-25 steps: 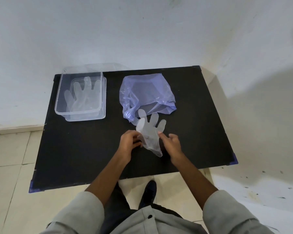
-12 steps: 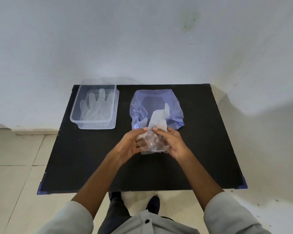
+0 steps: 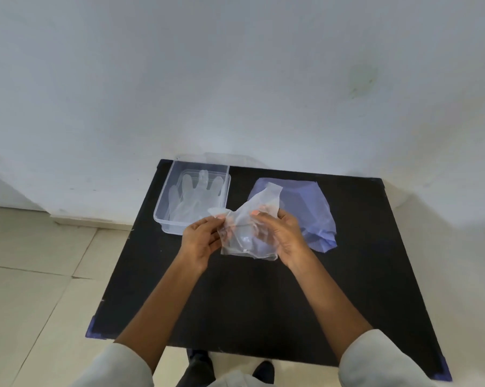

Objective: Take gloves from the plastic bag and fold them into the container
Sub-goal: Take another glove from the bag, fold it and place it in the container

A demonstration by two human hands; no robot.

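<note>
Gloves are what this job is about, and one clear glove [image 3: 248,233] is up in the air between both hands, over the middle of the black table [image 3: 263,303]. The left hand [image 3: 202,241] pinches the glove's left edge with its thumb and fingertips, and the right hand [image 3: 280,236] is closed on the right side of it, with the fingers curled round the thin plastic. The glove is bunched and partly doubled over, with one flap sticking up at the top (it is see-through, so I cannot tell how many layers there are). Behind the right hand lies the blue plastic bag [image 3: 316,216], flat and crumpled on the table, and I cannot see if more gloves are inside it. Off to the left, near the wall [image 3: 235,79], sits the clear plastic container [image 3: 163,216], and one glove in the container [image 3: 196,196] lies spread out with its fingers pointing to the wall. So I think the step right now is the folding, and it is only half done. Next, the hands will likely need to press the glove into a small, neat shape, then carry it left and lay it in the container on top of the other one. The plastic looks thin and slippery, so it may spring open again if it is let go too soon.
</note>
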